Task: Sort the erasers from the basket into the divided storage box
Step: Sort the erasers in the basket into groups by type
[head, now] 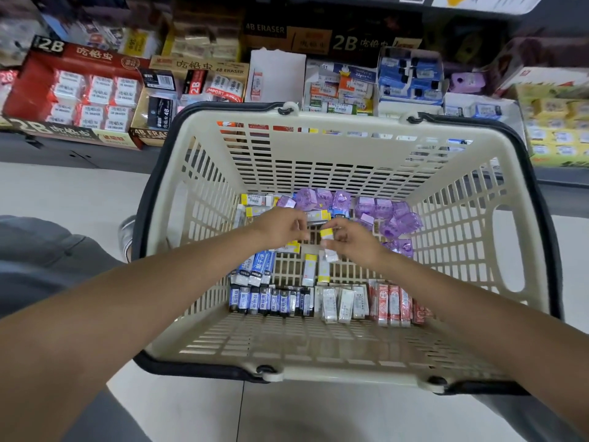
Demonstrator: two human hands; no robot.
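Both hands reach into the cream basket point(318, 119), which stands on the floor point(63, 193) in front of a low shelf of boxed erasers point(79, 90). The right hand point(353, 239) pinches a yellow-and-white eraser point(327, 242) with curled fingers, held just above the basket bottom. The left hand point(282, 226) is close beside it, fingers curled; motion blur hides whether it grips anything, so this cannot be told. Loose erasers lie in the basket: purple-wrapped erasers point(382, 212) at the far side, blue erasers point(271, 299) and red-and-white erasers point(393, 303) in rows along the near wall.
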